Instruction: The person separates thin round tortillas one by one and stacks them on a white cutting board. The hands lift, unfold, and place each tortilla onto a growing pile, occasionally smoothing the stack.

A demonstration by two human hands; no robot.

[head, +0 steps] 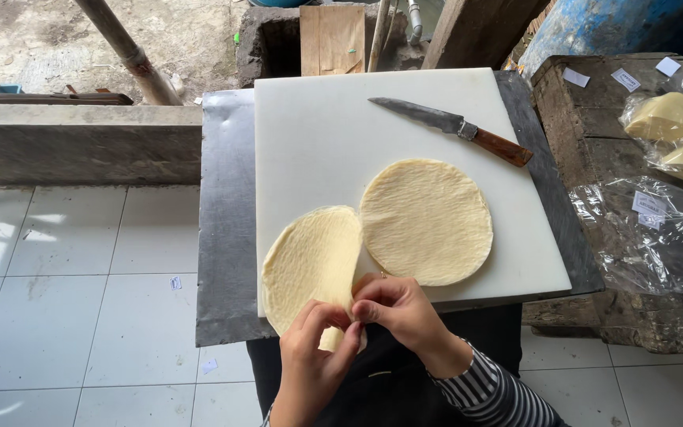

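the thin pale flatbread (310, 265) lies at the near left corner of the white cutting board (318, 134), its near edge hanging past the board toward me. my left hand (310, 360) and right hand (401, 312) meet at that edge, fingertips pinched together on the bread. a second round flatbread (426, 221) lies flat on the board just right of the first, their rims touching. at the board's far right a knife (452, 126) with a brown wooden handle rests. the board sits on a grey metal tabletop (223, 237). right of the board, on a dark wooden crate (586, 134), clear plastic bags (650, 229) with small white labels hold pale yellow wedges (666, 117). more small white paper labels (626, 79) lie on the crate's far edge.
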